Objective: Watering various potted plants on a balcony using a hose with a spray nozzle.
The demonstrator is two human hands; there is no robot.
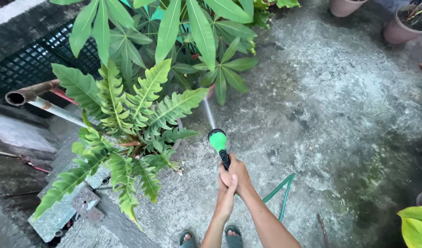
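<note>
A rough, damp concrete yard floor (339,101) fills the view, stained dark and mossy toward the near right. Near the bottom centre, the right hand (238,173) is wrapped shut around the black grip of a green hose spray nozzle (218,140), and the left hand (228,195) is pressed against it from just below, fingers curled over the right wrist and grip. The nozzle points away from the person, and a thin jet of water (209,112) leaves its head toward the plants beyond. A green hose (282,193) loops across the floor just right of the forearms. Sandalled feet (211,239) show at the bottom edge. Left of the nozzle stands a potted fern (128,119) with broad lobed fronds; farther off is a plant with long pointed leaves (192,32). A rusty pipe (29,93) lies at the left, and terracotta pots (399,27) sit at the far right.
</note>
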